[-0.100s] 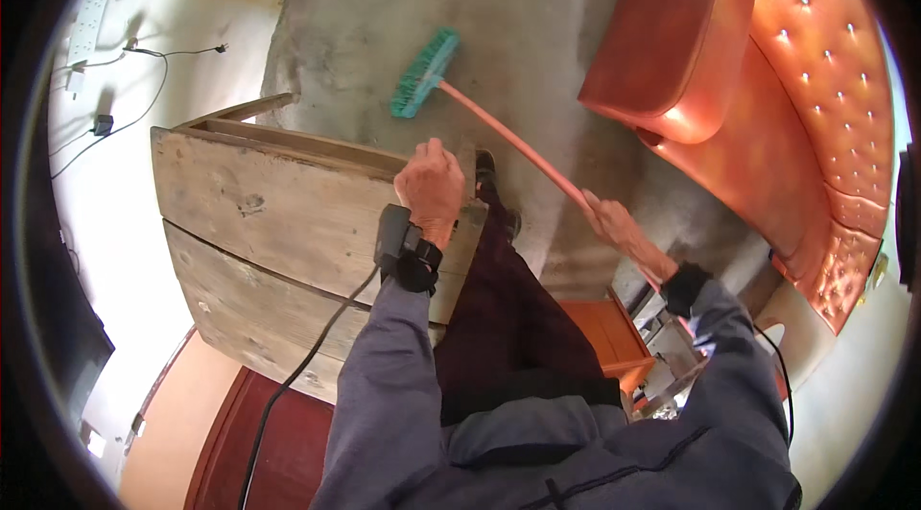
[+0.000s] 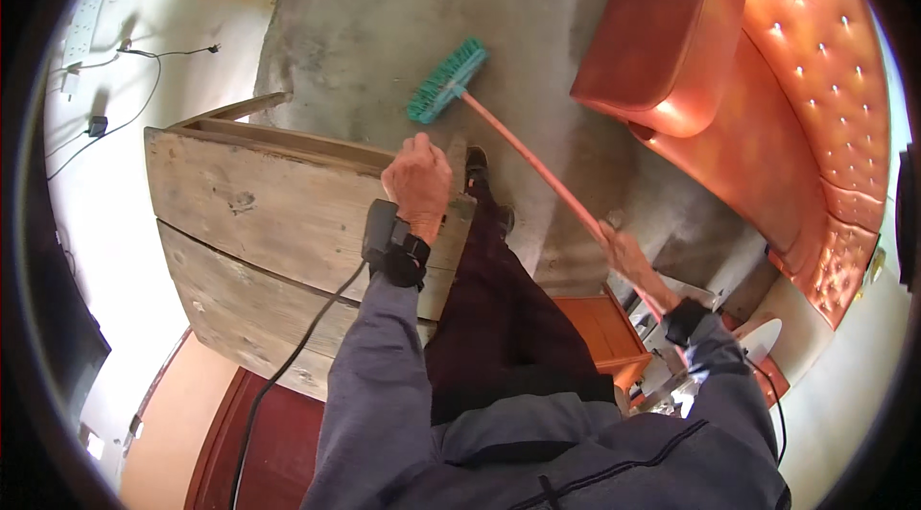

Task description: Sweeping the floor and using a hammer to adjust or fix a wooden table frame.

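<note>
A broom with a teal head and green bristles (image 2: pixel 447 80) lies tilted near the grey floor, beyond the wooden table. Its long pink-orange handle (image 2: pixel 537 163) slants down toward me on the right. Around that handle, partway along it, my right hand (image 2: pixel 628 259) is closed. My left hand (image 2: pixel 417 179) is loosely curled over the right end of the worn plank table (image 2: pixel 278 193); nothing shows in its fingers, and whether it touches the wood I cannot tell. Both wrists wear black bands, the left with a dark box and cable.
An orange-red tufted sofa (image 2: pixel 767 126) curves along the right side. Below it, near my right arm, stand an orange cabinet (image 2: pixel 600 332) and a partly hidden white round object (image 2: pixel 763 340). A cable (image 2: pixel 153 88) hangs on the left wall beside a socket strip (image 2: pixel 84 28). My shoe (image 2: pixel 477 165) is just past the table corner.
The broom head has swung to the right over the floor. My right hand has moved a little right and back toward me with the handle; the left hand has shifted slightly left.
</note>
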Motion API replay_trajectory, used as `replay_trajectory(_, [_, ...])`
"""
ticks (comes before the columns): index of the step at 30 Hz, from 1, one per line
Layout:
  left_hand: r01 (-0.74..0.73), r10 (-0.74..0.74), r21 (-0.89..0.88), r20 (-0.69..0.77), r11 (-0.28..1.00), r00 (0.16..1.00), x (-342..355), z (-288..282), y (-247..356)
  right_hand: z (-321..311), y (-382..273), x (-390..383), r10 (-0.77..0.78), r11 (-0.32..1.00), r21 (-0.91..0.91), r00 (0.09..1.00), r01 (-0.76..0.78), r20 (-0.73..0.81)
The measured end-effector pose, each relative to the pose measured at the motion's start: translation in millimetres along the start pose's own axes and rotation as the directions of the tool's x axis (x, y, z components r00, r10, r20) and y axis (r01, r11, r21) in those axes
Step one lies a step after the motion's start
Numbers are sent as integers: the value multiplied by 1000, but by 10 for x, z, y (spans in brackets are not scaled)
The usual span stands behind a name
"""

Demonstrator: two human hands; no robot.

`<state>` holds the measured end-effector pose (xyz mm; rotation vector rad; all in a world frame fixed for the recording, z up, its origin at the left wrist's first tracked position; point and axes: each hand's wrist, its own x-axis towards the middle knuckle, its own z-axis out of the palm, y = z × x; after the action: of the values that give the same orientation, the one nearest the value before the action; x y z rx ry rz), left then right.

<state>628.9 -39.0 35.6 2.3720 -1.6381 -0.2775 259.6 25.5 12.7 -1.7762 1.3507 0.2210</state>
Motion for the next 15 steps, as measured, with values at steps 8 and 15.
replay_trajectory(8, [-16,17,38,-26,999,1000,-26,104,-17,470,-148,-1314,463,668,481,823,-568,329])
replay_trajectory(15, [-47,52,59,-81,997,995,-11,137,8,443,-510,-1896,607,431,608,713,-666,350])
